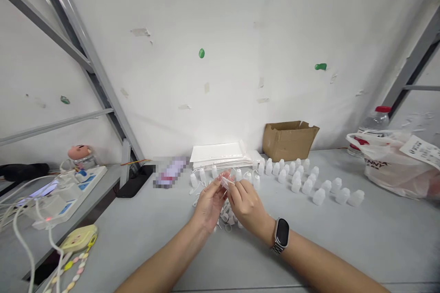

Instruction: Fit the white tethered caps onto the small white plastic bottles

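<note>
left hand (209, 202) and right hand (249, 202) together, fingers of both pinched on one small translucent piece (225, 183); piece sits between the fingertips, exact shape too small to tell. one watch (282, 232) on the right wrist.

counts:
- just below the grip: one pile of small white parts (227, 214), some with loops, too overlapped to count.
- just beyond it: six white bottles (193, 179) visible, three each side, cords on some.
- right of it: about twenty translucent bottles (319, 197), loose rows, count rough from overlap.
- behind: one stack of white flat packs (218, 153); farther right, one open cardboard box (290, 144).
- far right: one plastic bag (392, 169), one red-capped bottle (376, 122) behind it.
- left: one blurred purple item (172, 173), one black item (135, 185).
- far left: one power strip (82, 187) with cables, one yellow device (79, 237).

surface: grey tabletop (343, 247), seam near the front edge.

room: white wall (233, 18) beyond the grip, three green marks (201, 53), tape scraps, grey metal frames (74, 13) both sides.
</note>
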Demonstrator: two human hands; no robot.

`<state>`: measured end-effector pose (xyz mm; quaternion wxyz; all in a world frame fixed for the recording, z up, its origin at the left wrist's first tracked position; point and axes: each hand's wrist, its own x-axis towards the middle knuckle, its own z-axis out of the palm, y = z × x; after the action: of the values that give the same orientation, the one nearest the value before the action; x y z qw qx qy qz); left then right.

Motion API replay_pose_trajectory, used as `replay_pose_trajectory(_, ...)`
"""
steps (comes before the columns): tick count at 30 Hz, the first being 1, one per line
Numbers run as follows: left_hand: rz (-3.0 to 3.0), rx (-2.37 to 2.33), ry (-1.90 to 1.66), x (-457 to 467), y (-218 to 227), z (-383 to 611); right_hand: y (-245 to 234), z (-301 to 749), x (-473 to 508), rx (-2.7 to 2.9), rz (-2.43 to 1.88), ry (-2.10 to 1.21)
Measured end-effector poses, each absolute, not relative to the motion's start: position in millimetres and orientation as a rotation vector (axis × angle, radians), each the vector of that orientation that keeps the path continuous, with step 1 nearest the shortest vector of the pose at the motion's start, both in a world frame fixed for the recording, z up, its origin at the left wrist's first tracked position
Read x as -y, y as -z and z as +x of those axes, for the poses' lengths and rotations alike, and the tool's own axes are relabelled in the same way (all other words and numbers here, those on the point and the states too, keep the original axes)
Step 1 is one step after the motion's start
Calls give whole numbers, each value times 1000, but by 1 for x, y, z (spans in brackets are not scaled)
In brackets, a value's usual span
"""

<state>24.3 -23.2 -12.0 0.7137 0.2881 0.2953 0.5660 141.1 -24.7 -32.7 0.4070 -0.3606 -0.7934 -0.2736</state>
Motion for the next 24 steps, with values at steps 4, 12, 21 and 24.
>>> replay_pose_trajectory(4,732,-620,-1291,24,7,24,21,141,28,1842,-945,167)
replay_pose_trajectory(12,851,-643,-1201,20,-2,16,-7,143,33,1370,-927,-1209)
replay_pose_trajectory(21,651,-604,-1240,22,-3,14,-3,141,36,1171,-601,-1776)
replay_pose_trajectory(24,650,-618,-1228,23,-1,16,-2,142,36,1096,-573,-1812)
